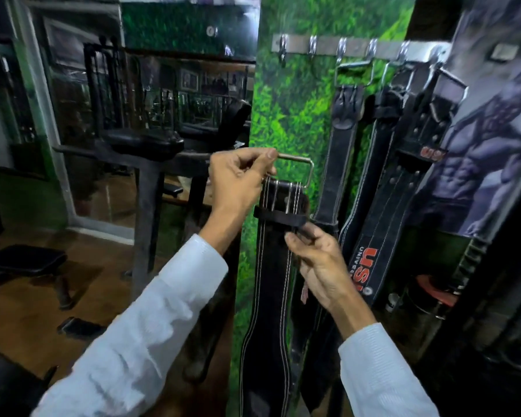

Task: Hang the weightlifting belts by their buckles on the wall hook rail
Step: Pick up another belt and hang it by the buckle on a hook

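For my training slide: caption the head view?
Both hands hold a black belt below the hook rail.

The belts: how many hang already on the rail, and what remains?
Three belts appear to hang by their buckles on the hook rail. Both hands hold a fourth belt: left hand grips its buckle, right hand the strap. It is unhung; the left hooks look free.

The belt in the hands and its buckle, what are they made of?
The belt looks like black leather or a leather-like material: matte, stiff, with rows of white stitching. I cannot tell real from fake. The buckle, pinched by the left hand, looks like metal: thin, silvery and shiny. The right hand grips the belt's black loop.
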The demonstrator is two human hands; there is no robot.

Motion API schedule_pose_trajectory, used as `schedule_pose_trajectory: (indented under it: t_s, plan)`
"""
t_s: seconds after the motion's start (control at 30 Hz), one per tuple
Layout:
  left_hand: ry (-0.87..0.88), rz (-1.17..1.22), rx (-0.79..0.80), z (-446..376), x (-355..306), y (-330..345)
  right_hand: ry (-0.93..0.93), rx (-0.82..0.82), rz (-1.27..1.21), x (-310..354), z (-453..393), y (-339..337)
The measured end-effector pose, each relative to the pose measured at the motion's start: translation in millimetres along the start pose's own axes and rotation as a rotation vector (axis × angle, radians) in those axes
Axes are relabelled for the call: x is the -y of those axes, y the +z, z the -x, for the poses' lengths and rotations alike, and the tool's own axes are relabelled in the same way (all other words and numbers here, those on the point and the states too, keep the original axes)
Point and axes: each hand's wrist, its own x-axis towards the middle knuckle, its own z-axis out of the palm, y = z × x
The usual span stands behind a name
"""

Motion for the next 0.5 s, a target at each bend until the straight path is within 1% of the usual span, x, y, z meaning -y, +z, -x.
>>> schedule_pose_trajectory:
  t_s: [0.07,0.1,0.13,0.2,0.27,0.33,0.43,0.5]
  plan:
    - [0.048,0.008,0.013,-20.5,-6.4,14.5,-0.077,-0.144,0.095,9.2,-15.9,-2.5]
    - [0.070,0.000,0.025,-28.9,-9.5,21.0,-0.115,-0.185,0.132,14.9,-24.5,-2.4]
    - [0.089,-0.004,0.027,-39.3,-13.7,27.9,-0.145,-0.189,0.125,22.7,-33.8,-2.4]
    - [0.103,-0.004,0.004,-62.5,-20.9,39.6,-0.136,-0.127,0.079,35.0,-50.1,-1.8]
    - [0.108,-0.014,-0.026,-85.3,-27.2,50.6,-0.066,-0.071,0.191,37.9,-59.9,-3.4]
    - [0.107,-0.053,-0.010,-112.0,-31.1,63.5,-0.048,-0.029,0.286,24.5,-65.2,-6.3]
    - [0.089,-0.113,0.004,-155.9,-38.5,79.9,0.024,-0.114,0.351,-7.5,-72.9,-19.4]
    - [0.085,-0.192,-0.014,-182.6,-38.5,85.6,-0.022,-0.105,0.300,-12.0,-72.8,-20.9]
